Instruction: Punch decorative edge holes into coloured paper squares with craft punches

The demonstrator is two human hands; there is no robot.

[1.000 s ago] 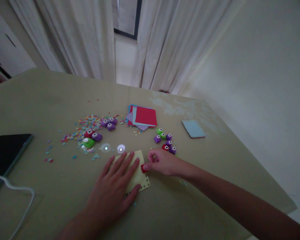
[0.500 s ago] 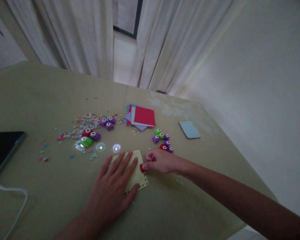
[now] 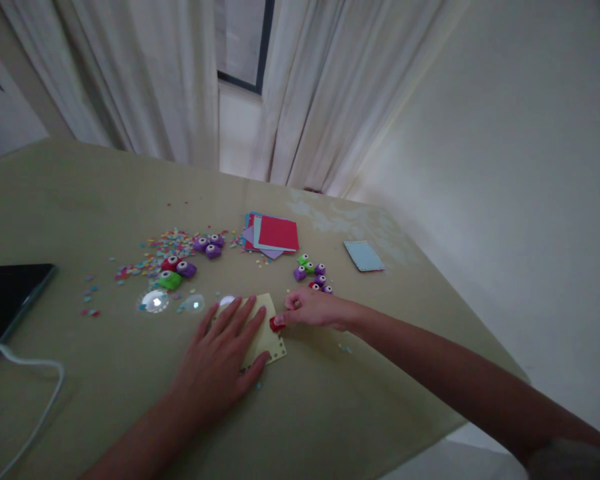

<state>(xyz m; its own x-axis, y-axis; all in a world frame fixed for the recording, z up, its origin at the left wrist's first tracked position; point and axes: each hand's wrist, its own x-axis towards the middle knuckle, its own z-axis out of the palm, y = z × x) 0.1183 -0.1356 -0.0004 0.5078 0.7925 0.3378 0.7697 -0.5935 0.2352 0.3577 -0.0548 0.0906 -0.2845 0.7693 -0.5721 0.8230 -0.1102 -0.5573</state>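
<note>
A pale yellow paper card (image 3: 264,333) lies on the table, with small punched holes along its lower edge. Spread flat over its left part, my left hand (image 3: 225,347) presses it down, fingers apart. At the card's right edge, my right hand (image 3: 307,310) grips a small red craft paper punch (image 3: 277,324) with the thumb on it; the fingers hide part of the punch. Just beyond that hand is a group of small green, purple and red punches (image 3: 320,280) with eye-like tops.
Paper confetti (image 3: 167,247) is scattered at the left, with larger purple (image 3: 213,251), red and green punches (image 3: 170,280) around it. Further back lies a stack of coloured cards (image 3: 279,233); a light blue card (image 3: 364,257) is at right. A dark tablet (image 3: 10,293) with a white cable (image 3: 50,400) sits at left.
The camera view has shifted slightly, so everything appears a little further left. Both hands keep their places at the yellow card, and the red punch remains at its right edge.
</note>
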